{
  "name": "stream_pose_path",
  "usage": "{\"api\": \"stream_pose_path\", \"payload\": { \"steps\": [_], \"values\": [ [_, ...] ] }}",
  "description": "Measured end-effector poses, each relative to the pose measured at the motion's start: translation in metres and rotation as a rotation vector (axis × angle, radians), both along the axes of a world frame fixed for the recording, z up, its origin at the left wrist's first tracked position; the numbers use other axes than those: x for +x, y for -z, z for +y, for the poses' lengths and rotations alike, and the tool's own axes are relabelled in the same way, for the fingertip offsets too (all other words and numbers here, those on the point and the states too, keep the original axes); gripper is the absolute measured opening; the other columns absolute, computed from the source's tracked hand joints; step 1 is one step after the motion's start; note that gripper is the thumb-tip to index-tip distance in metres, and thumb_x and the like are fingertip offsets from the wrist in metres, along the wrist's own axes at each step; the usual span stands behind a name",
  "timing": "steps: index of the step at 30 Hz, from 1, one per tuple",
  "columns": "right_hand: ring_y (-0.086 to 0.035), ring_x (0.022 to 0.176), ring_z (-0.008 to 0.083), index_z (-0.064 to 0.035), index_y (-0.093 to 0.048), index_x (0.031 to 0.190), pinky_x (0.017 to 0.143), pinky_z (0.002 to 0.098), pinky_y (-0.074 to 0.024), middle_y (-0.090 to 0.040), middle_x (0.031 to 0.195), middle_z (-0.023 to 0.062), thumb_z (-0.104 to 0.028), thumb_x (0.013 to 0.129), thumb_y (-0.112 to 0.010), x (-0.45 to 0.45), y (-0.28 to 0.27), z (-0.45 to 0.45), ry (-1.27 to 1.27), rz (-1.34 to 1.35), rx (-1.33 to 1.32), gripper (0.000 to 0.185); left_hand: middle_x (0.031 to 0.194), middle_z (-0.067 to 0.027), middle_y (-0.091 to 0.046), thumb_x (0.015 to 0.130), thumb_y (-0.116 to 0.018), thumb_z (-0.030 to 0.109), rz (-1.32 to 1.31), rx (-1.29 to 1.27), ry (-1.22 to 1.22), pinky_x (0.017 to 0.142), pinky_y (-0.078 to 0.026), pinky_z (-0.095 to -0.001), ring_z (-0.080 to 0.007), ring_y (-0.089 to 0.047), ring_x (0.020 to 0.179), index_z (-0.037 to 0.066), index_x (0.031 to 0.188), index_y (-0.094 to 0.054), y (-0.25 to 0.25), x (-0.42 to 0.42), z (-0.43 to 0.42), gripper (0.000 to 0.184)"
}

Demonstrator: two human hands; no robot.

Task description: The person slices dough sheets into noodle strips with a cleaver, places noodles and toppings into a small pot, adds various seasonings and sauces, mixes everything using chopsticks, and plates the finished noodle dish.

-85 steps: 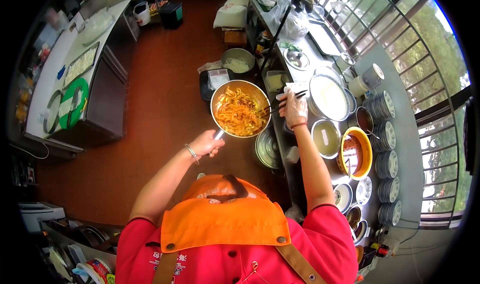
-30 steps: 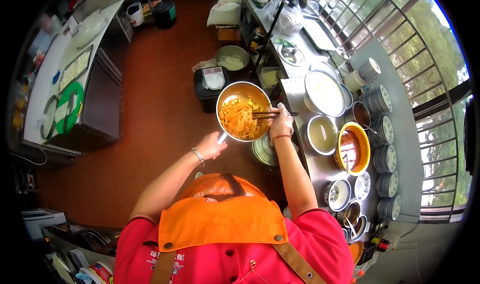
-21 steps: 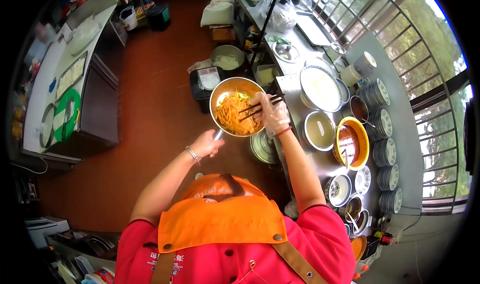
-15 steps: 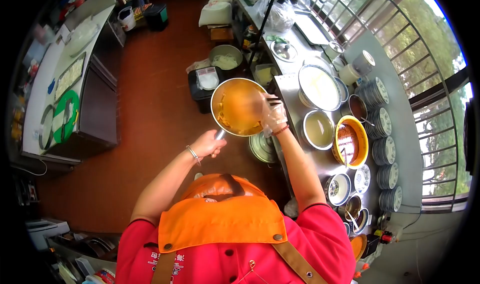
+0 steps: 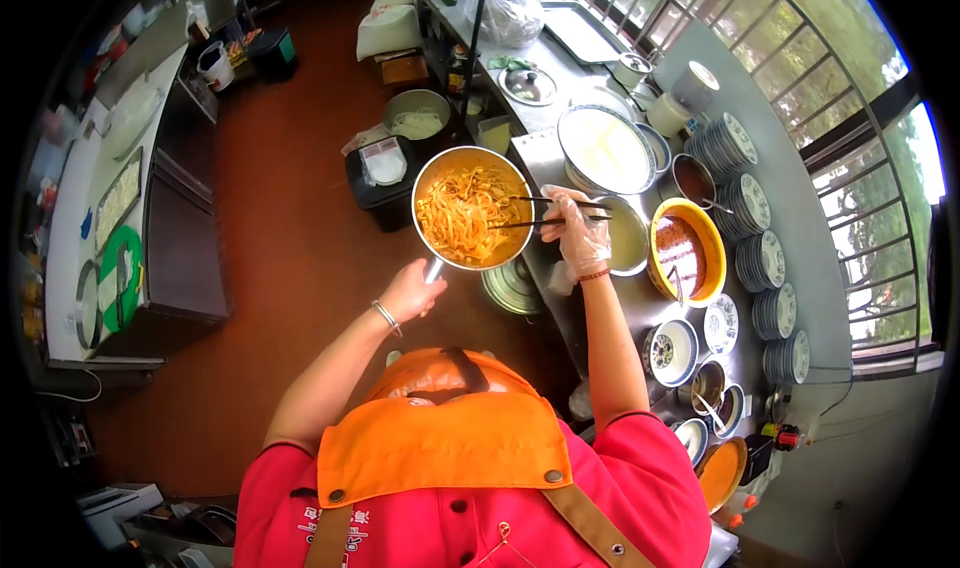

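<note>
My left hand (image 5: 410, 290) is wrapped round the handle (image 5: 434, 269) of a deep metal pan (image 5: 503, 164), held up over the floor. Reddish-orange noodles (image 5: 462, 216) coated in sauce lie inside it. A clear plastic glove covers my right hand (image 5: 580, 236), which grips a pair of dark chopsticks (image 5: 528, 224). Their tips reach over the pan's right rim into the noodles. Just right of that hand, a bowl of pale liquid (image 5: 629, 243) stands on the counter, partly hidden behind it.
Along the steel counter (image 5: 545, 153) stand a large white-filled bowl (image 5: 600, 148), a yellow basin of red sauce (image 5: 690, 253) and stacked plates (image 5: 768, 256). Below it are a black bin (image 5: 378, 196) and a pot of white noodles (image 5: 417, 115). A worktable (image 5: 95, 208) is across the floor.
The pan's contents were blurred before; the noodles and chopsticks now show clearly. My right hand has moved right, away from the pan's rim. The view has shifted slightly.
</note>
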State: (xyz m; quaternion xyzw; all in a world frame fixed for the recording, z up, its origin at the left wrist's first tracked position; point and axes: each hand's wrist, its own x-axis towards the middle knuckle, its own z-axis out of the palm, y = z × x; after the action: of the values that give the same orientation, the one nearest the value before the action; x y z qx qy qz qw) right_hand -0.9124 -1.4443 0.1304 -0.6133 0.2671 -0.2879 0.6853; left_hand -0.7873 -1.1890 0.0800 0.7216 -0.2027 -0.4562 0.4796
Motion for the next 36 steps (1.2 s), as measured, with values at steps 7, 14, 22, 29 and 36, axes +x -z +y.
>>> {"api": "stream_pose_path", "payload": {
  "steps": [7,14,22,29,36],
  "values": [
    [-0.059,0.058,0.0174,0.0017,-0.062,0.1,0.049,0.0269,-0.0514,-0.068,0.09,0.0131,-0.025,0.094,-0.061,-0.043,0.071,-0.011,0.436,-0.142,0.494,0.028,0.062,-0.0029,-0.051,0.09,-0.061,0.012,-0.376,0.001,0.254,0.039,-0.04,-0.0256,-0.0096,-0.049,0.045,0.003,0.093,-0.047,0.017,-0.058,-0.061,0.017],
    [-0.06,0.068,0.0165,0.0011,-0.064,0.087,0.055,0.027,-0.0509,-0.065,0.085,0.0109,-0.026,0.093,-0.061,-0.14,0.042,-0.073,0.585,-0.348,0.486,0.028,0.063,-0.0012,-0.05,0.09,-0.061,0.012,0.115,0.014,0.332,0.04,-0.039,-0.024,-0.0084,-0.046,0.046,0.005,0.096,-0.048,-0.004,-0.103,-0.126,0.016],
    [-0.06,0.06,0.0122,-0.0004,-0.068,0.098,0.051,0.0238,-0.0501,-0.069,0.088,0.0089,-0.023,0.099,-0.055,-0.221,-0.015,-0.08,0.524,-0.054,-0.19,0.026,0.063,-0.0011,-0.049,0.088,-0.063,0.013,0.254,0.012,0.564,0.042,-0.038,-0.0246,-0.0086,-0.046,0.048,0.004,0.093,-0.046,-0.024,-0.119,-0.202,0.02],
    [-0.053,0.049,0.0106,-0.0049,-0.068,0.095,0.043,0.0224,-0.0425,-0.054,0.069,0.0019,-0.037,0.099,-0.053,-0.261,0.047,-0.084,0.97,-0.132,0.359,0.036,0.069,-0.0071,-0.055,0.085,-0.065,0.017,-0.056,-0.08,0.831,0.046,-0.043,-0.0301,-0.0131,-0.053,0.053,0.001,0.092,-0.049,-0.009,-0.13,-0.241,0.024],
    [-0.057,0.071,0.017,-0.0015,-0.06,0.102,0.053,0.0291,-0.0515,-0.062,0.089,0.0103,-0.026,0.097,-0.057,-0.268,0.088,-0.076,1.214,-0.508,0.47,0.025,0.066,-0.0063,-0.055,0.084,-0.065,0.019,-0.036,0.026,1.058,0.044,-0.043,-0.0292,-0.0127,-0.052,0.05,-0.001,0.093,-0.049,-0.011,-0.145,-0.283,0.027]
  ]
}}
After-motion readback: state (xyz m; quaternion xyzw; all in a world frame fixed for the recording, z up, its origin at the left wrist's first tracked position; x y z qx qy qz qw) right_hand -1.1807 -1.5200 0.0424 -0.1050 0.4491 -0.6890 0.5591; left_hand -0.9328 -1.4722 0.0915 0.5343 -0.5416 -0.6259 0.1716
